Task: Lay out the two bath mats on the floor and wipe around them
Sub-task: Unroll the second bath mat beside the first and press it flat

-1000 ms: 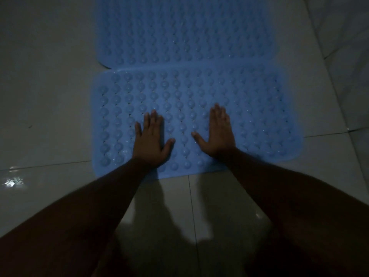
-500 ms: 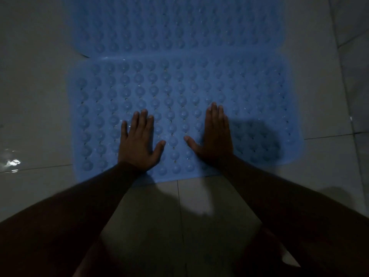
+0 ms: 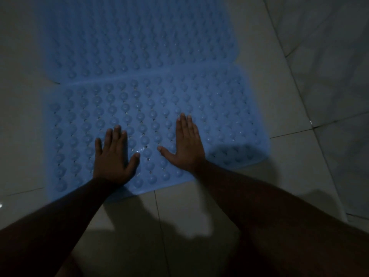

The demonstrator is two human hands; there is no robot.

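Two blue bath mats with rows of round bumps lie flat on the pale tiled floor, one behind the other. The near mat (image 3: 219,108) spans the middle of the view and its far edge overlaps the far mat (image 3: 139,37). My left hand (image 3: 113,156) rests palm down on the near mat close to its front edge, fingers spread. My right hand (image 3: 187,144) lies flat on the same mat a little further in, thumb pointing left. Neither hand holds anything. The light is dim.
Glossy tiled floor (image 3: 24,136) surrounds the mats, with grout lines running across and a wet glint at the far left. A tiled wall (image 3: 335,66) rises at the right. My shadow falls on the tiles between my forearms.
The view has shifted, so the mats sit lower and further right in the frame. Both hands stay flat on the near mat, the right one slightly further forward.
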